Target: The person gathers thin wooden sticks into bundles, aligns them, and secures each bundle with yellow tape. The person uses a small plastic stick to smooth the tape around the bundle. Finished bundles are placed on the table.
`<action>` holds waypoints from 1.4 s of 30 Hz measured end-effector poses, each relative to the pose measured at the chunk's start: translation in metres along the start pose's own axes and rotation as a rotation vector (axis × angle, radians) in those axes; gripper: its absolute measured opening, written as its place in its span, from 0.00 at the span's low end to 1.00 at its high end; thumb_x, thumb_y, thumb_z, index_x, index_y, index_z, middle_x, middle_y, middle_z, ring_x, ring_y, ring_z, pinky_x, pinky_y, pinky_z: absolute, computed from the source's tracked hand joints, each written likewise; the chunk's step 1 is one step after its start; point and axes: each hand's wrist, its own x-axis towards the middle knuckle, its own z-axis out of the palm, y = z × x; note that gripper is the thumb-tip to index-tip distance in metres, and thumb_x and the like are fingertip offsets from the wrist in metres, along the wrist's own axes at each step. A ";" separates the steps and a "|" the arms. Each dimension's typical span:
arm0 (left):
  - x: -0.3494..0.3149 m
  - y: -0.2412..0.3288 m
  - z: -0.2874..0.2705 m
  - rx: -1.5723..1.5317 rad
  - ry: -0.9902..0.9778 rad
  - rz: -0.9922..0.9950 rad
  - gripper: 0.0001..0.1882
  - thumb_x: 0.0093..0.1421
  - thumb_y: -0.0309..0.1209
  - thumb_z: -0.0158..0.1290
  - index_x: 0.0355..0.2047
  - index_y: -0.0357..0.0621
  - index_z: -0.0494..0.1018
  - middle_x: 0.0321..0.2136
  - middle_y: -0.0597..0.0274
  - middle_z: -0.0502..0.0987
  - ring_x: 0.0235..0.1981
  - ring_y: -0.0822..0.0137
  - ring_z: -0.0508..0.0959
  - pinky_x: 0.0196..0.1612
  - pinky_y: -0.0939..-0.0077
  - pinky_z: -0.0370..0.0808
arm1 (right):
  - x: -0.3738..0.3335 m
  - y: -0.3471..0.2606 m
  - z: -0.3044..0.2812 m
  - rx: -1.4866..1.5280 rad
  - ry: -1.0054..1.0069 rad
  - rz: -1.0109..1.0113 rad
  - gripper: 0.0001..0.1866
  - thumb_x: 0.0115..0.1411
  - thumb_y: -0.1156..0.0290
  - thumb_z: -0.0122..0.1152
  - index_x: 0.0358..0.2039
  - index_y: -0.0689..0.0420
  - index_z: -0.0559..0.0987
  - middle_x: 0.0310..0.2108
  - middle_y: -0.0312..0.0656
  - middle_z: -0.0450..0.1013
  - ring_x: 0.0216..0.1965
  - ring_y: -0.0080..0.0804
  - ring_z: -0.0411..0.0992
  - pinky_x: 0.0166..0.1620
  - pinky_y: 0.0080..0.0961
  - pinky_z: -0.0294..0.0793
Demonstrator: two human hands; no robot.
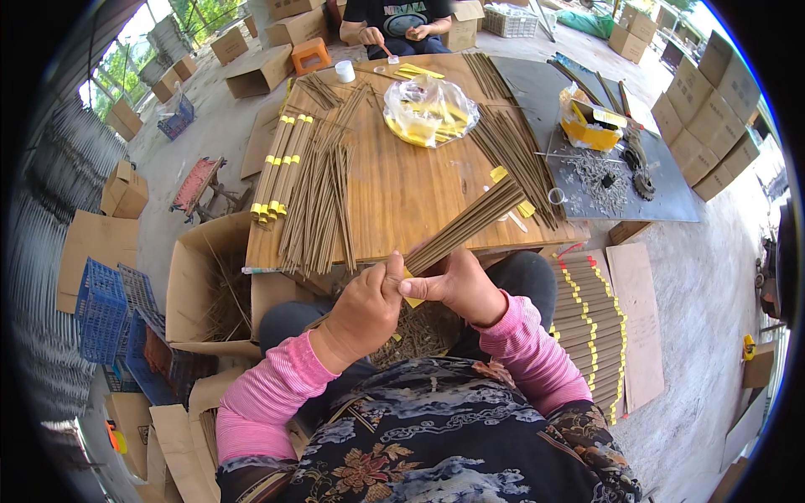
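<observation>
A bundle of thin brown sticks (471, 221), which look like incense sticks, slants up to the right from my hands above the table's near edge. My left hand (367, 303) is closed round its lower end. With the thumb pressed across a yellow paper strip (412, 293) on the bundle, my right hand (463, 287) grips it just beside the left. Loose brown sticks (314, 205) lie spread on the wooden table (394, 197), beyond my left hand. To their left are finished-looking bundles (282, 168) with yellow bands. More loose sticks (521, 172) lie at the right.
A plastic bag of yellow strips (430, 113) sits mid-table. The dark side table (671, 189) carries a yellow box (589, 126) and scraps. Banded bundles (591, 327) lie low at my right; an open carton (189, 293) stands left. Another person (398, 25) works across the table.
</observation>
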 end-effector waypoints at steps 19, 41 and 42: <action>0.010 0.007 -0.016 -0.306 -0.007 -0.113 0.27 0.46 0.19 0.52 0.48 0.27 0.58 0.34 0.42 0.69 0.34 0.46 0.72 0.34 0.65 0.72 | 0.008 -0.018 -0.017 -0.073 -0.215 0.133 0.12 0.45 0.77 0.62 0.32 0.66 0.74 0.21 0.39 0.72 0.24 0.19 0.68 0.28 0.20 0.69; 0.013 0.003 -0.013 -1.415 -0.074 -0.687 0.16 0.61 0.36 0.45 0.39 0.33 0.67 0.23 0.68 0.69 0.20 0.82 0.65 0.21 0.90 0.63 | 0.018 -0.038 -0.033 -0.238 -0.283 0.060 0.15 0.46 0.71 0.64 0.33 0.67 0.72 0.22 0.43 0.72 0.25 0.27 0.71 0.29 0.22 0.70; 0.012 0.001 -0.011 -1.405 -0.050 -0.671 0.16 0.60 0.37 0.46 0.39 0.34 0.68 0.23 0.66 0.69 0.20 0.81 0.66 0.21 0.89 0.64 | 0.019 -0.043 -0.037 -0.265 -0.266 0.055 0.16 0.47 0.71 0.63 0.34 0.66 0.72 0.23 0.42 0.72 0.25 0.27 0.71 0.29 0.22 0.70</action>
